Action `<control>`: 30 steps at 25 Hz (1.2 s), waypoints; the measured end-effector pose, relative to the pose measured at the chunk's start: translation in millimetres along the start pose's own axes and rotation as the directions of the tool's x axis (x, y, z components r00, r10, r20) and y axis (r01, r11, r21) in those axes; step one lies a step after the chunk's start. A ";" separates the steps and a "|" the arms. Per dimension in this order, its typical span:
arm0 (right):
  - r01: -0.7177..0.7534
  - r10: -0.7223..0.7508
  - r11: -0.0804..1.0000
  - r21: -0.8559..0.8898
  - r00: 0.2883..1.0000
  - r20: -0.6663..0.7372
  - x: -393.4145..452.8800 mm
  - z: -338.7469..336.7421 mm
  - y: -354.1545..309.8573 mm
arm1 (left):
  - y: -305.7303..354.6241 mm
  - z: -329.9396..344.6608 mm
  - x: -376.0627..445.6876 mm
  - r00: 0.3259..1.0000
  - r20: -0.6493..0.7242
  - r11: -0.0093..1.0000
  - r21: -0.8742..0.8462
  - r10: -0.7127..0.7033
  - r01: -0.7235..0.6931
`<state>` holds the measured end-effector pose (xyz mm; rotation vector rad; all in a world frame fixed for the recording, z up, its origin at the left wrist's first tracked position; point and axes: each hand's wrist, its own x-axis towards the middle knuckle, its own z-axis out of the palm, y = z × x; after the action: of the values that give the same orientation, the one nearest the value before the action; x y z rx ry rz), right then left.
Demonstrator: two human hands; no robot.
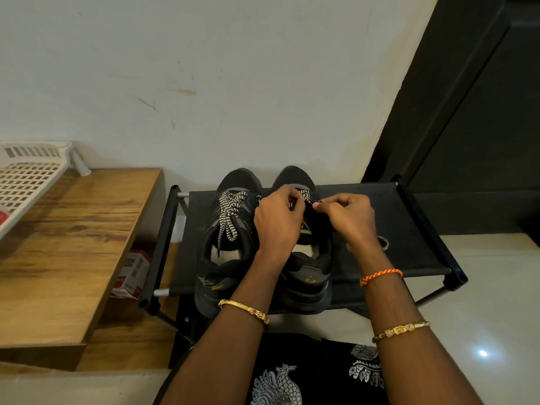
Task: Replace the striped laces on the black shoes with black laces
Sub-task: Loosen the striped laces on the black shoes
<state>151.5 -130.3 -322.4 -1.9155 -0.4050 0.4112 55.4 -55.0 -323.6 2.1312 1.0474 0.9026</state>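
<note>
Both hands over the right black shoe (306,276) at mid shoe rack (409,217): left hand (277,226) and right hand (349,220) each pinching its striped lace (305,195) near the toe, left black shoe (225,258) alongside, fully laced, toes toward the rack's far edge.

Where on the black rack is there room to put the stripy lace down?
Bare fabric on the black rack lies right of the right shoe, where only a loose lace end rests. A narrow strip is free left of the left shoe. The middle is crowded: both shoes, with the left hand and right hand working the lace.
</note>
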 end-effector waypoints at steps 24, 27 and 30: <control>0.107 -0.109 0.982 -0.153 0.994 -0.001 -4.1 0.9 -0.9 | 10.1 -7.6 7.7 0.973 0.141 0.941 -0.261 -0.183 0.215; 0.112 -0.111 0.979 -0.169 0.994 0.016 -7.7 -0.7 -0.9 | 16.6 -22.7 12.7 0.955 0.145 0.638 -0.718 -0.257 0.280; 0.111 -0.105 0.976 -0.186 0.994 0.042 -11.5 -0.9 -0.4 | 13.9 -29.7 18.1 0.903 0.287 0.112 -0.935 -0.318 0.337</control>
<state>141.7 -136.2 -320.7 -2.0607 -0.5842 0.3417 46.6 -41.0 -290.1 0.7015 0.5446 0.9214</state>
